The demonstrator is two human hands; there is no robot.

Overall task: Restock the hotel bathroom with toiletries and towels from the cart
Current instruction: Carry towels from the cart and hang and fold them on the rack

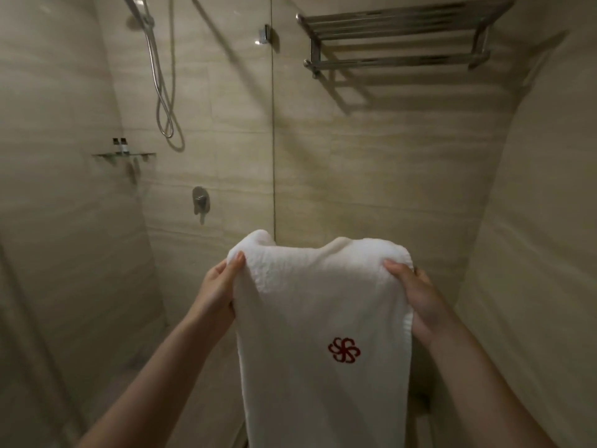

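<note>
White terry towel (323, 334) with a red emblem hangs in front of the person, its lower end cut off by the frame's bottom edge and its folds hiding most of their fingers. Both arms reach forward — left hand (219, 286) and right hand (416, 299) each grip a top corner, well below the chrome rack (397, 37) on the wall.
</note>
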